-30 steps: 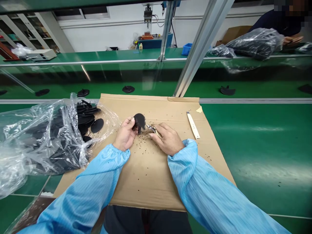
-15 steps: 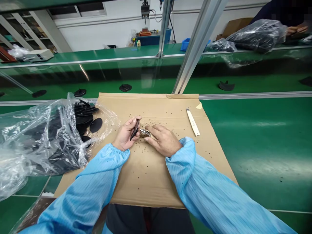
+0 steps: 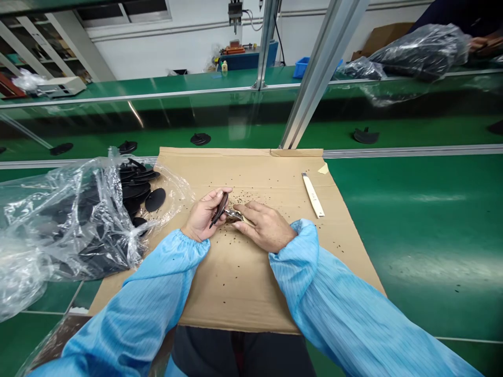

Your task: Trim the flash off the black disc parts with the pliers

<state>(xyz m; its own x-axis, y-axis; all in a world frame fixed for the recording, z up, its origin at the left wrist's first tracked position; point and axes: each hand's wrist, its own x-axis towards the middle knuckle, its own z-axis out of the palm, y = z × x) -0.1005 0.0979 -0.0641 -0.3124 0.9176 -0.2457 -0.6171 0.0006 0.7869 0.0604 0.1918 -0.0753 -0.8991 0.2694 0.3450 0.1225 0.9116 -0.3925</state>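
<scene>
1. My left hand pinches a flat black plastic part edge-on between thumb and fingers, over the middle of the cardboard sheet.
2. My right hand is clenched around a small metal cutter, whose tip meets the lower edge of the part (the handle is hidden under my palm).
3. Tiny black trimmings lie scattered on the cardboard around both hands.
4. A clear plastic bag of more black parts sits to my left, partly on the cardboard, with one oval part at its mouth.
5. A pale flat stick lies on the cardboard's right side, well apart from my hands.
6. Beyond the cardboard, on the green bench, single black parts rest on the conveyor strip.
</scene>
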